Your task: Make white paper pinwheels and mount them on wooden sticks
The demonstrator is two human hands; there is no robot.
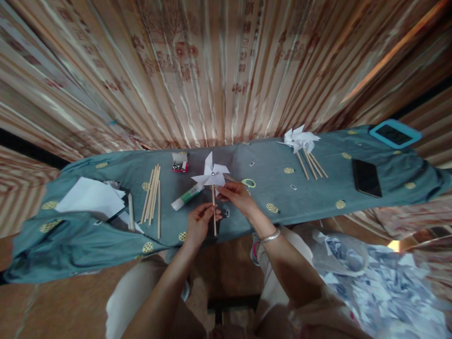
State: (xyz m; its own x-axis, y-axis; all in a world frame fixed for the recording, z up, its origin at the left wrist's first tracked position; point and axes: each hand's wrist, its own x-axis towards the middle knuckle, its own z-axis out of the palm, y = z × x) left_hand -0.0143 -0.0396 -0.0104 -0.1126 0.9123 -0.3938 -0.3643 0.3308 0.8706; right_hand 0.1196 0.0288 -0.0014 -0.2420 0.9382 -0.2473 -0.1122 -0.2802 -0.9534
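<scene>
A white paper pinwheel (212,176) on a wooden stick is in front of me over the cloth, a pin showing at its centre. My left hand (199,223) is closed round the stick's lower half. My right hand (236,195) pinches a lower blade of the paper, close to the stick. Left of the pinwheel lies a glue stick (187,197) with a white cap and green label. Just behind that, an open red box of pins (180,165) stands on the cloth. Scissors with light green handles (248,182) lie partly hidden beyond my right hand.
Loose wooden sticks (151,195) and white paper sheets (91,198) lie to the left. Finished pinwheels (300,141) rest at the back right, with a black phone (366,178) and a blue-framed tablet (395,133) farther right. A bag of paper scraps (384,282) sits below right.
</scene>
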